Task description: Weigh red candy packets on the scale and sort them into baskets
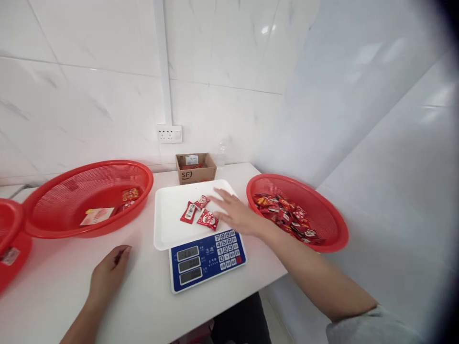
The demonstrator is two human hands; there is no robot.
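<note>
Three small red candy packets point(208, 220) lie together on the white tray of a digital scale point(168, 196). My right hand point(233, 210) hovers over the tray's right side, just beside the packets, its fingers stretched out and holding nothing. On the white table point(143, 296), left of the scale, rests my left hand point(109, 272) with its fingers curled in; no object shows in it. The scale's blue panel point(210, 260) faces me, with display windows on the left and a keypad on the right.
A red basket point(333, 224) on the right holds many packets. Another red basket point(89, 167) on the left contains a few packets and a card point(96, 216). Part of a further basket point(10, 253) shows at the left edge. A cardboard box point(197, 174) stands behind the scale.
</note>
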